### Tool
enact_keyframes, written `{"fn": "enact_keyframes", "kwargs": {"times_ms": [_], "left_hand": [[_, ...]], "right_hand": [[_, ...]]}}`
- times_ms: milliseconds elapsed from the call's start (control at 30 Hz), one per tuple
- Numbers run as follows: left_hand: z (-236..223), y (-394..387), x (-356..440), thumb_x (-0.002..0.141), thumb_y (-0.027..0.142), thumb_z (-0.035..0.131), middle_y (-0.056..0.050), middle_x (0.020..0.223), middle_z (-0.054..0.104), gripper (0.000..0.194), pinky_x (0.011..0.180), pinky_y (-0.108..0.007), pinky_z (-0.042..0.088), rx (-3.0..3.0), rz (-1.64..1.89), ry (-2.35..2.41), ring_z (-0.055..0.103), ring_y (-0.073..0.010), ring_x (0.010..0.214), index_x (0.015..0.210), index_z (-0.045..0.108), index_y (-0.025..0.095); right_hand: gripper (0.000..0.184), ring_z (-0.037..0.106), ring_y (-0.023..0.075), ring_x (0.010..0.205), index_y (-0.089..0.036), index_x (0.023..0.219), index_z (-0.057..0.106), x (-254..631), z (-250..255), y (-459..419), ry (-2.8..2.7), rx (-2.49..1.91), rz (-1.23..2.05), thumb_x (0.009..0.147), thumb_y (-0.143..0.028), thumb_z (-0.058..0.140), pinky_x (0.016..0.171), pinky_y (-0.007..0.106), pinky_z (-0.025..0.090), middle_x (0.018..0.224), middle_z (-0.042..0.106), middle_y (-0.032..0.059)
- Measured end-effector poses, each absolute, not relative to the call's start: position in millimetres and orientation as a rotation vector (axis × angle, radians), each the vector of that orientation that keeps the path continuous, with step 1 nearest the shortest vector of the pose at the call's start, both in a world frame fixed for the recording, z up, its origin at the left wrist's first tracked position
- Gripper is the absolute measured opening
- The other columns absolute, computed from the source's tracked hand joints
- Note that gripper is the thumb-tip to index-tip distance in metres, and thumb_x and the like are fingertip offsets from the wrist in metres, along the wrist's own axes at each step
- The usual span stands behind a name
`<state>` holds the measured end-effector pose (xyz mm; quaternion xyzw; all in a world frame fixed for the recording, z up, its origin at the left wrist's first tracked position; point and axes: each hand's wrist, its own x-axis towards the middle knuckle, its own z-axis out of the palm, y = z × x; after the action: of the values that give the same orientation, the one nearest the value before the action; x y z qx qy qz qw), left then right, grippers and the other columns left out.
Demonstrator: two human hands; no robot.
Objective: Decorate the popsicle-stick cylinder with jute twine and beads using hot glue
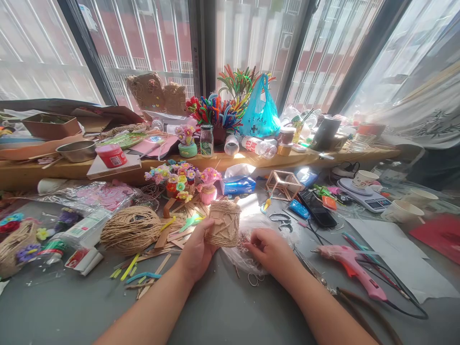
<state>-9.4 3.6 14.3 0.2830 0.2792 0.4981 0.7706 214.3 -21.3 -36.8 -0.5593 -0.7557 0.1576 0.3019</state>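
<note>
My left hand [197,247] is closed round a small pot wrapped in jute twine [223,223], with a raised twine pattern on its side. It is held a little above the grey table. To its right my right hand [270,251] has its fingers curled together at a clear plastic bag [257,220] with small brownish bits in it. Whatever those fingertips pinch, if anything, is hidden. A coil of jute twine [131,230] lies left of the pot. A pink hot glue gun [354,268] rests to the right of my right hand, its cord trailing away.
Wooden strips [161,261] and pipe cleaner pieces are scattered at left. Scissors [311,268] lie beside my right forearm. Behind stand fluffy flowers in pots [178,179], a tissue pack [239,185] and a wire-frame box [283,185]. A phone [318,209] and a scale [364,194] are at right.
</note>
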Motion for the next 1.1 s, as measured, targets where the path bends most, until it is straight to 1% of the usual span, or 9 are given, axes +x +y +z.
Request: {"fn": "enact_keyframes", "kwargs": {"times_ms": [33, 100, 167, 300, 467, 600, 800, 933, 1100], "left_hand": [[14.5, 3.5, -9.3, 0.091, 0.036, 0.071, -0.011, 0.116, 0.083, 0.044, 0.104, -0.045, 0.055, 0.615, 1.079, 0.607, 0.074, -0.0336, 0.118, 0.130, 0.076, 0.017], [14.9, 3.2, -9.1, 0.091, 0.036, 0.071, -0.011, 0.117, 0.083, 0.045, 0.105, -0.045, 0.055, 0.618, 1.078, 0.603, 0.074, -0.0338, 0.118, 0.132, 0.075, 0.018], [15.4, 2.6, -8.8, 0.091, 0.037, 0.072, -0.011, 0.118, 0.083, 0.046, 0.105, -0.046, 0.055, 0.620, 1.079, 0.599, 0.074, -0.0340, 0.118, 0.132, 0.075, 0.018], [16.0, 1.6, -8.2, 0.089, 0.036, 0.074, -0.011, 0.117, 0.083, 0.042, 0.104, -0.045, 0.055, 0.626, 1.084, 0.608, 0.074, -0.0342, 0.118, 0.126, 0.077, 0.017], [15.6, 1.7, -8.2, 0.088, 0.037, 0.074, -0.011, 0.113, 0.083, 0.035, 0.103, -0.045, 0.055, 0.644, 1.085, 0.617, 0.072, -0.0344, 0.120, 0.115, 0.080, 0.016], [14.3, 2.5, -8.7, 0.089, 0.038, 0.073, -0.011, 0.111, 0.083, 0.036, 0.103, -0.045, 0.055, 0.647, 1.082, 0.610, 0.073, -0.0343, 0.118, 0.117, 0.079, 0.016], [11.6, 2.5, -8.5, 0.089, 0.036, 0.073, -0.010, 0.112, 0.083, 0.038, 0.101, -0.044, 0.055, 0.646, 1.091, 0.589, 0.074, -0.0340, 0.115, 0.122, 0.078, 0.017], [10.6, 2.8, -8.1, 0.091, 0.035, 0.070, -0.011, 0.111, 0.083, 0.035, 0.102, -0.044, 0.055, 0.660, 1.093, 0.582, 0.074, -0.0339, 0.116, 0.120, 0.079, 0.016], [10.9, 3.2, -8.1, 0.091, 0.036, 0.070, -0.010, 0.110, 0.084, 0.032, 0.103, -0.044, 0.054, 0.657, 1.091, 0.595, 0.073, -0.0336, 0.118, 0.115, 0.080, 0.016]], "right_hand": [[0.019, 0.064, 0.0236, 0.072, -0.024, 0.077, 0.067, 214.2, -37.4, -21.3, -2.000, -1.488, 0.405, 0.096, -0.027, 0.067, 0.064, 0.033, 0.047, 0.073, 0.069, 0.0030], [0.011, 0.067, 0.0238, 0.078, -0.024, 0.088, 0.073, 213.5, -37.5, -21.2, -2.016, -1.466, 0.397, 0.096, -0.023, 0.065, 0.069, 0.034, 0.050, 0.085, 0.074, 0.0050], [0.015, 0.069, 0.0235, 0.085, -0.026, 0.097, 0.077, 212.3, -36.8, -20.5, -2.061, -1.421, 0.400, 0.096, -0.019, 0.063, 0.075, 0.034, 0.052, 0.095, 0.077, 0.0058], [0.018, 0.069, 0.0240, 0.088, -0.026, 0.090, 0.080, 209.5, -36.3, -17.6, -2.136, -1.388, 0.377, 0.096, -0.019, 0.064, 0.078, 0.035, 0.050, 0.092, 0.078, 0.0053], [0.018, 0.069, 0.0247, 0.091, -0.026, 0.092, 0.082, 206.6, -35.8, -16.7, -2.164, -1.397, 0.358, 0.095, -0.018, 0.066, 0.081, 0.035, 0.049, 0.094, 0.078, 0.0061], [0.018, 0.069, 0.0247, 0.091, -0.025, 0.091, 0.080, 205.8, -34.4, -18.8, -2.147, -1.418, 0.367, 0.094, -0.016, 0.066, 0.081, 0.035, 0.050, 0.093, 0.078, 0.0055], [0.016, 0.070, 0.0233, 0.088, -0.025, 0.091, 0.080, 204.5, -38.7, -19.0, -2.101, -1.447, 0.404, 0.090, -0.015, 0.068, 0.076, 0.033, 0.051, 0.092, 0.076, 0.0046], [0.014, 0.069, 0.0248, 0.090, -0.024, 0.089, 0.079, 202.2, -39.3, -17.7, -2.094, -1.451, 0.393, 0.090, -0.016, 0.068, 0.079, 0.035, 0.050, 0.092, 0.076, 0.0056], [0.017, 0.066, 0.0240, 0.085, -0.023, 0.081, 0.073, 201.6, -34.9, -18.7, -2.080, -1.446, 0.392, 0.092, -0.015, 0.064, 0.077, 0.035, 0.048, 0.084, 0.073, 0.0049]]}}
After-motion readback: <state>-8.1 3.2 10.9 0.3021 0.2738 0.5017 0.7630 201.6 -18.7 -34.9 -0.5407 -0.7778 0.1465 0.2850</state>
